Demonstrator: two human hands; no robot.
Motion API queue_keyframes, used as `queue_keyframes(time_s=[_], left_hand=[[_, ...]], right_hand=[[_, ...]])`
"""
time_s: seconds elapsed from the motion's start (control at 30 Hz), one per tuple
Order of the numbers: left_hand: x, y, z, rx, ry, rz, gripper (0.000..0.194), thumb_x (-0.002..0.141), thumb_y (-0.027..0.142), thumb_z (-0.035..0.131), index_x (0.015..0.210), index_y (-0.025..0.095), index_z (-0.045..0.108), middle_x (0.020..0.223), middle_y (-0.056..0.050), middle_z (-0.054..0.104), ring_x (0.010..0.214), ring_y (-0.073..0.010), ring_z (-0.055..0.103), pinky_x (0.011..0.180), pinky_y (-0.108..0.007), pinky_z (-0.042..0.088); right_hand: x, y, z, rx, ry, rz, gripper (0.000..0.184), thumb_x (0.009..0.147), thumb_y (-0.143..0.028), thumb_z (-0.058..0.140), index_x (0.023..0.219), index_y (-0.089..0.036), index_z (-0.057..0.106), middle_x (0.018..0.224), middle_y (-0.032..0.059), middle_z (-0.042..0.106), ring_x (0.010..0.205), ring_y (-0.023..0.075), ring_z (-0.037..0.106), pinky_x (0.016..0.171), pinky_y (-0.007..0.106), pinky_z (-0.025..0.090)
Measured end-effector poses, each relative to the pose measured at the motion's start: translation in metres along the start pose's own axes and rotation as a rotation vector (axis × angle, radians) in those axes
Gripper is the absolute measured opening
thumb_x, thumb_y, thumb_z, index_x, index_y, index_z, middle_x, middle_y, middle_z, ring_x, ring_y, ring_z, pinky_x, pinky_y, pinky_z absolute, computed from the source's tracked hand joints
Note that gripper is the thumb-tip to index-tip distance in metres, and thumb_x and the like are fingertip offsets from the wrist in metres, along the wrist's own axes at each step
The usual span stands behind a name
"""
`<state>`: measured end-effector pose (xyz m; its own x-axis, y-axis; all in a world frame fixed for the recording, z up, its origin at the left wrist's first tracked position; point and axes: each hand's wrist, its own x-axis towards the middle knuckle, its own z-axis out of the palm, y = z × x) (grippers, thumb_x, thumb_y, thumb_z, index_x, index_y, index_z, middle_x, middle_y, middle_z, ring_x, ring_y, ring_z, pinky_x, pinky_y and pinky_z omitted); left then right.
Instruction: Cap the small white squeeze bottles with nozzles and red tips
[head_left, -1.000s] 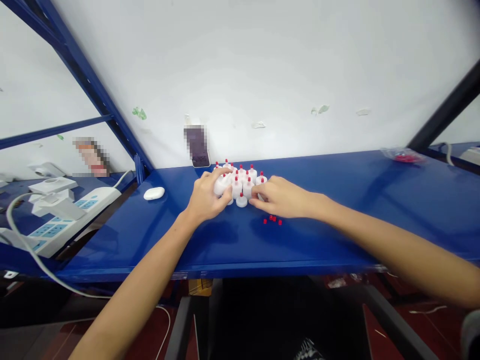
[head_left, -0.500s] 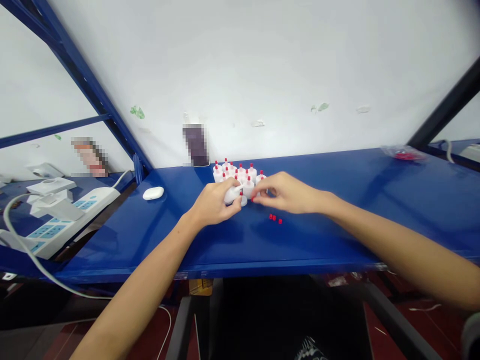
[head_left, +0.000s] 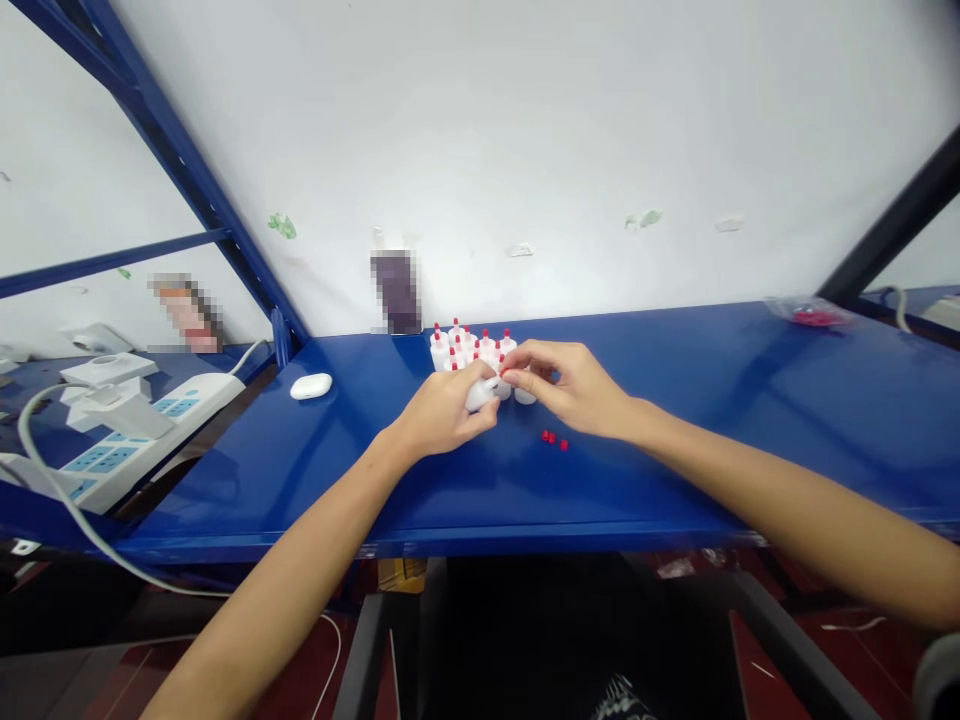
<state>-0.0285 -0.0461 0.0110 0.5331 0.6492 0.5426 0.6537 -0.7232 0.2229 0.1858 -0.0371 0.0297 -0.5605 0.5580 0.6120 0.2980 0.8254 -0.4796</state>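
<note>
My left hand is closed round a small white squeeze bottle, its nozzle tilted up to the right. Between thumb and fingertips, my right hand pinches a small red cap right at that nozzle; whether the cap sits on it I cannot tell. Just behind both hands several white bottles with red caps stand upright in a tight group, partly covered by my fingers. Three loose red caps lie on the blue table below my right hand.
A white earbud case lies on the table to the left. Against the wall leans a blurred-out phone. A clear bag with red pieces is at the back right. Past the blue frame, a power strip with a cable lies at left.
My right hand has lifted the red cap from near the table up to the bottle's nozzle. My left hand has shifted slightly right with the bottle.
</note>
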Motion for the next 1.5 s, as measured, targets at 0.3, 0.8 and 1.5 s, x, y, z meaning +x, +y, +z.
queue_keyframes(time_s=[0.3,0.8,1.5], left_hand=[[0.005,0.003,-0.002,-0.094,0.072,-0.005,0.014,0.083,0.029,0.053,0.092,0.018,0.053,0.066,0.003,0.057,0.053,-0.0095,0.047,0.056,-0.022,0.038],[-0.003,-0.043,-0.028,0.071,0.368,-0.101,0.032,0.096,0.034,0.049,0.118,0.016,0.062,0.088,-0.002,0.072,0.065,-0.0106,0.062,0.069,-0.021,0.048],[-0.002,0.004,0.007,0.076,0.118,0.259,0.022,0.092,0.025,0.049,0.107,0.017,0.063,0.094,-0.004,0.076,0.075,-0.0143,0.071,0.067,-0.023,0.053]], right_hand=[[0.011,0.002,0.017,-0.096,0.001,-0.122,0.025,0.103,-0.027,0.035,0.082,-0.021,0.046,0.080,0.0016,0.057,0.067,0.0136,0.046,0.066,0.027,0.036],[0.049,0.001,-0.008,-0.601,-0.478,0.104,0.037,0.104,-0.038,0.033,0.093,-0.016,0.061,0.074,0.0064,0.063,0.060,0.0148,0.052,0.057,0.028,0.026],[-0.024,-0.015,-0.017,-0.825,-0.711,0.074,0.038,0.099,-0.045,0.041,0.103,-0.015,0.064,0.093,0.0114,0.072,0.067,0.0221,0.067,0.058,0.031,0.035]])
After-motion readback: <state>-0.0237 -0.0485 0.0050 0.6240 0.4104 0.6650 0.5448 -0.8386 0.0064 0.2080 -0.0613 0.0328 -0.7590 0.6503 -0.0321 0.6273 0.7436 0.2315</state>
